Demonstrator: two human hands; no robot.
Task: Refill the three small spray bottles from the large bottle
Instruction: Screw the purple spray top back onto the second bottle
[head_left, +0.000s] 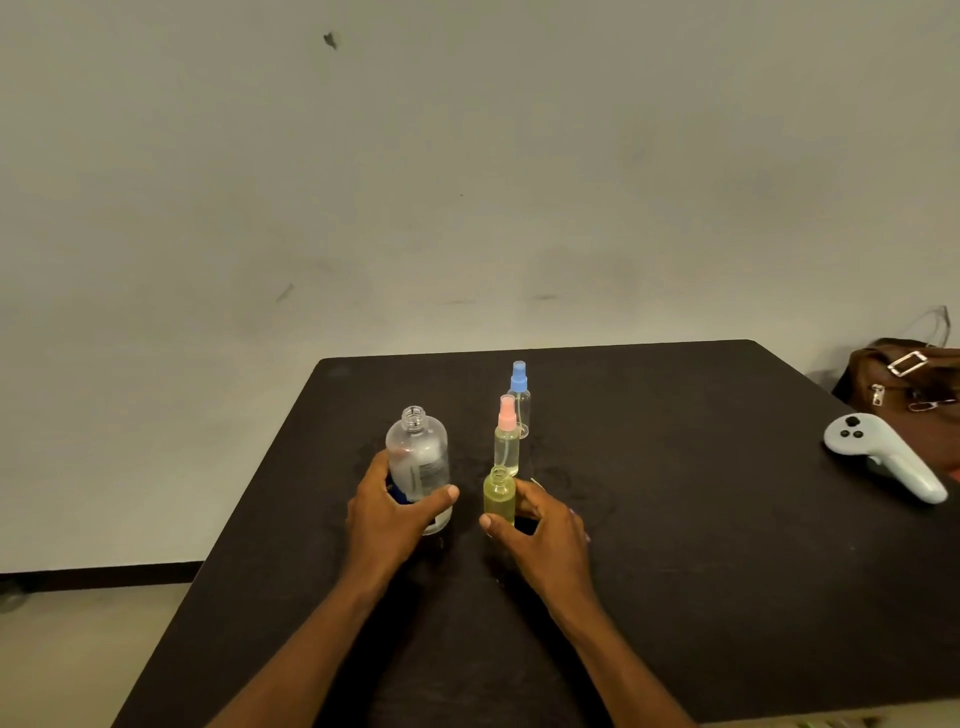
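The large clear bottle (418, 457) stands upright on the black table (675, 519) with its cap off. My left hand (387, 512) grips its lower half. To its right stands a small yellow-tinted bottle (498, 493) with no spray top, and my right hand (540, 530) holds it at the base. Behind it stands a small bottle with a pink spray top (507, 436), holding pale liquid. Farther back is a small clear bottle with a blue spray top (519, 397).
A white game-style controller (883, 454) lies at the table's right edge. A brown bag (909, 379) sits behind it at the far right. A plain wall rises beyond the table's back edge, and floor shows at the left.
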